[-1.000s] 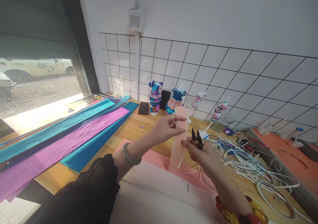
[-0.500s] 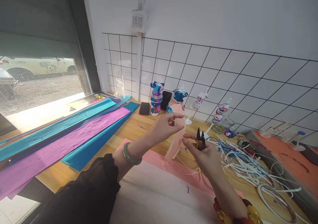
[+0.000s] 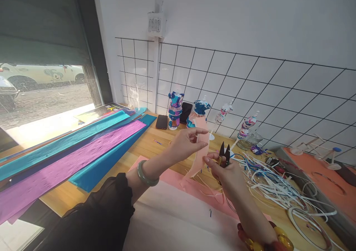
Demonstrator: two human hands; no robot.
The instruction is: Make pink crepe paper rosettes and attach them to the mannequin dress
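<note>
A strip of pale pink crepe paper (image 3: 198,161) stands roughly upright in front of me, its lower end trailing to the pink sheet (image 3: 169,177) on the table. Across its upper part reaches my left hand (image 3: 182,145), thumb and forefinger stretched out and apart; whether fingers behind grip the paper is hidden. My right hand (image 3: 226,171) is closed around black thread snips (image 3: 222,155), blades pointing up and slightly parted. The thumb and forefinger of that hand also meet at the strip's right edge. White paper (image 3: 172,217) lies below both hands, with a small dark scrap (image 3: 210,212).
Blue and purple crepe lengths (image 3: 91,150) lie left. Small dressed forms (image 3: 175,110) stand along the grid wall, near a phone (image 3: 161,121). To the right are tangled white and blue strips (image 3: 275,182), a glass bowl (image 3: 249,140) and an orange-topped box (image 3: 317,165).
The pink strip has shifted slightly right, and its lower end has swung left. My right hand has turned a little, and the snips' blades now stand wider apart. The left hand has barely moved.
</note>
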